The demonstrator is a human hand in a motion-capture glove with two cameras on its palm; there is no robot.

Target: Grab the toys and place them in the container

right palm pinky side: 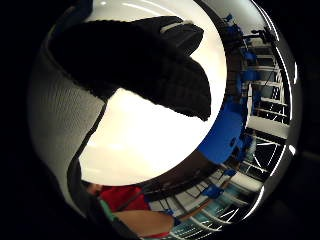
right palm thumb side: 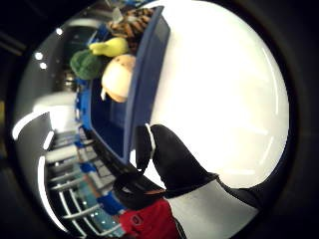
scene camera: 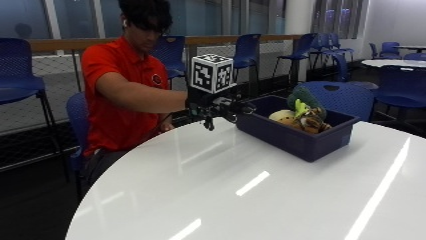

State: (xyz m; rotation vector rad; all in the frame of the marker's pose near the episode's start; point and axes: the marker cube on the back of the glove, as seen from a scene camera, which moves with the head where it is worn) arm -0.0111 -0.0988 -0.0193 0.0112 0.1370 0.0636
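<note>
My grip (scene camera: 214, 111) hangs loose, holding nothing; the bin (scene camera: 297, 136) of toys (scene camera: 301, 116) lies at my three o'clock, its long side running away

Round white table (scene camera: 266, 190), glossy, streaked with light reflections. Blue chairs (scene camera: 246, 50) along wooden rail (scene camera: 219, 39) with mesh panel beneath. Large windows (scene camera: 80, 20) behind. Dark floor (scene camera: 33, 200). Second white table (scene camera: 399, 63) far right with more blue chairs.
</note>
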